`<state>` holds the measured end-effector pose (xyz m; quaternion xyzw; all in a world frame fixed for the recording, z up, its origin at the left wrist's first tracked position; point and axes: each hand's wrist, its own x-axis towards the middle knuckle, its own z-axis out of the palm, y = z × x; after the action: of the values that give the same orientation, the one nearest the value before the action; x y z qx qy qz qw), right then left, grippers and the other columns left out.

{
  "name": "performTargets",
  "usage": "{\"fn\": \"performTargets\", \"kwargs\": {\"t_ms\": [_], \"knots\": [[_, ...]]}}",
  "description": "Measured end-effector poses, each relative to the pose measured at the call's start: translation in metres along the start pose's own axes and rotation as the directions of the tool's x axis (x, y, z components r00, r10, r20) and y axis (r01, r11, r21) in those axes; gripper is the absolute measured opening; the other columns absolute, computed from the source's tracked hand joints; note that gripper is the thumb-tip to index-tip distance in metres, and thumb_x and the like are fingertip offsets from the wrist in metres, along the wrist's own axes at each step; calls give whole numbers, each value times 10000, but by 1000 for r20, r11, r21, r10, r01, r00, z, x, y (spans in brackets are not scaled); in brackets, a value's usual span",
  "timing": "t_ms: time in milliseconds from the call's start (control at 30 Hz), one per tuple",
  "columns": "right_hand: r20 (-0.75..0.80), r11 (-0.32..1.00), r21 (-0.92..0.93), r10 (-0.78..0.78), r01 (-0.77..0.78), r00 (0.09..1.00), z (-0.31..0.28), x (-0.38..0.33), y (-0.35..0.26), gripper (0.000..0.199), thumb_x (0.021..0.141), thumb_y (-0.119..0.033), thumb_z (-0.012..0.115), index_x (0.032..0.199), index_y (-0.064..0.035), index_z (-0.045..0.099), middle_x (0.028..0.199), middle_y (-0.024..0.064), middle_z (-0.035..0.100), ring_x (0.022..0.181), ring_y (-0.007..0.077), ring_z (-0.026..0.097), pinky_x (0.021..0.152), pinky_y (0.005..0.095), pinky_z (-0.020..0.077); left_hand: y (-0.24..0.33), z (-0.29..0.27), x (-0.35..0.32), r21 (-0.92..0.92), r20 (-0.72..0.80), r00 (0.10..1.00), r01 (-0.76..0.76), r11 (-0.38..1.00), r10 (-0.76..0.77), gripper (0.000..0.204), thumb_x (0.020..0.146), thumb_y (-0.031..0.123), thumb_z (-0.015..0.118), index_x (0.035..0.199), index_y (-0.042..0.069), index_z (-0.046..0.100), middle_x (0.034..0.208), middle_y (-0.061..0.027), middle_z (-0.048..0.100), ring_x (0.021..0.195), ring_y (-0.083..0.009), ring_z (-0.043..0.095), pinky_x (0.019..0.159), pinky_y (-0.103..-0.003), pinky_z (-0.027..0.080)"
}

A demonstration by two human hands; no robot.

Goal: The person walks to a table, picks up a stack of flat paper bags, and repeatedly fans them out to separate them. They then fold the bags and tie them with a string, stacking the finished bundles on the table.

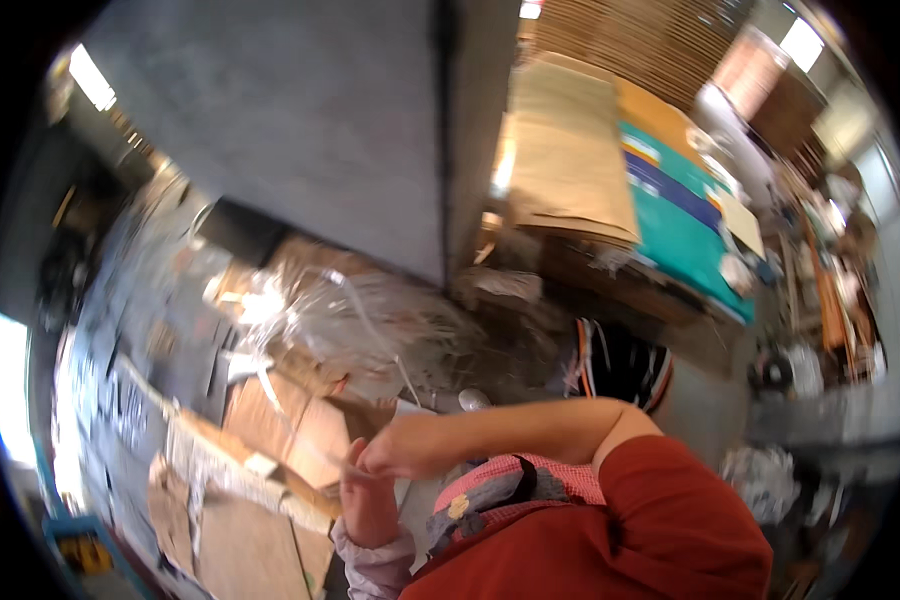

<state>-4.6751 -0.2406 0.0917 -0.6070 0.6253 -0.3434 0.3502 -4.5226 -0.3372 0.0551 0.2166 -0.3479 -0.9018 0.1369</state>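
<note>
My two hands meet low in the middle of the view. My right hand [406,446], at the end of a bare forearm, is closed in a pinch on a thin, whitish plastic strap [280,408]. Just below it my left hand [370,508], with a pale sleeve at the wrist, has its fingers raised and pressed together at the same strap end. From there the strap runs up and left toward a bundle wrapped in clear plastic film [370,325]. Another whitish length [368,325] arches over the film. Motion blurs the finger details.
A big grey panel [290,110] rises ahead of me. Flattened cardboard [245,545] lies at the lower left. Brown paper sheets [570,150] and a teal package [670,220] are stacked at the right, above a black shoe with orange stripes [620,365].
</note>
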Motion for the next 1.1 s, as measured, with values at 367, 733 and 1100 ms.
{"fn": "performTargets", "kwargs": {"t_ms": [367, 733, 1100], "knots": [[-473, 739, 447, 673, -504, 568, 145, -309, -37, 208, 882, -238, 544, 882, -52, 637, 798, 153, 641, 778, 347, 597, 686, 407, 454, -77, 51, 4, -83, 97, 849, 526, 846, -519, 261, 978, 302, 438, 866, 103, 565, 691, -15, 479, 679, -169, 463, 608, -304, 382], [-519, 474, 774, 855, -419, 8, 302, -630, -107, 214, 832, -238, 607, 890, -42, 668, 765, 153, 649, 699, 268, 624, 658, 346, 479, -283, 252, -94, 253, 198, 887, 364, 896, -417, 189, 972, 239, 461, 1002, 82, 561, 668, -28, 470, 686, -163, 464, 581, -279, 377], [-500, 400, 814, 851, -421, -158, 336, -797, -91, 195, 838, -241, 594, 887, -68, 668, 777, 147, 654, 719, 312, 629, 640, 387, 481, -368, 375, -92, 421, 291, 924, 110, 901, -248, 188, 980, 223, 457, 1063, 69, 526, 634, -15, 454, 651, -141, 466, 495, -243, 342]]}}
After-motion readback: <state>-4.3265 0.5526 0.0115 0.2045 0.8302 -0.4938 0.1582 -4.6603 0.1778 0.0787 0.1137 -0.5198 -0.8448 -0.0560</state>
